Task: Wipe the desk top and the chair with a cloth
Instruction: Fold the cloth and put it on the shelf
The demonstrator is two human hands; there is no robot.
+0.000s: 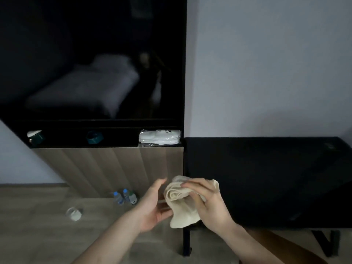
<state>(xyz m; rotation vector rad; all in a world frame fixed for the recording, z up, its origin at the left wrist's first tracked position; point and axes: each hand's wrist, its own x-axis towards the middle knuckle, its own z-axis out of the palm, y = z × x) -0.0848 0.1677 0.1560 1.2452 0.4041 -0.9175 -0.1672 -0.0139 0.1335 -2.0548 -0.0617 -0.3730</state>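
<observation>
A cream cloth [180,202] hangs bunched in the air in front of the black desk top [266,178], near the desk's left edge. My right hand [207,204] grips the cloth from the right, fingers curled over its folded upper part. My left hand [154,204] is at the cloth's left side, palm turned toward it and fingers spread, with fingertips at or under the lower fold. No chair is clearly in view; only a brown curved edge [282,242] shows below the desk front.
A wooden panel [114,168] with a dark shelf holds teal cups [94,137] and a wrapped white packet [159,137]. Two water bottles [122,196] and a white lidded container [74,213] stand on the wooden surface at left. A dark screen [91,58] is above.
</observation>
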